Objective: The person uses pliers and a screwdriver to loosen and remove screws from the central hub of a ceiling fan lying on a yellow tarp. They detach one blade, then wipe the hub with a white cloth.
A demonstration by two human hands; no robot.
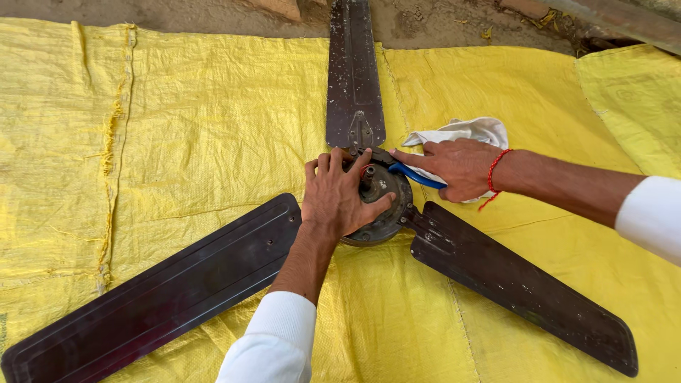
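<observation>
A dark brown three-bladed ceiling fan lies flat on a yellow woven sheet (198,120). Its round motor hub (389,213) sits in the middle, with a short shaft (369,177) sticking up. My left hand (339,195) rests spread on the hub's left side, fingers curled over its top edge. My right hand (454,167) grips blue-handled pliers (415,176) whose jaws reach the shaft area; the jaw tips are hidden by my fingers. A white cloth (472,130) lies under and behind my right hand. A red thread is tied around my right wrist.
One blade (352,71) points away from me, another (149,291) runs to the lower left, a third (518,280) to the lower right. Bare dirt ground (213,14) lies beyond the sheet's far edge. A second yellow sheet (638,92) overlaps at right.
</observation>
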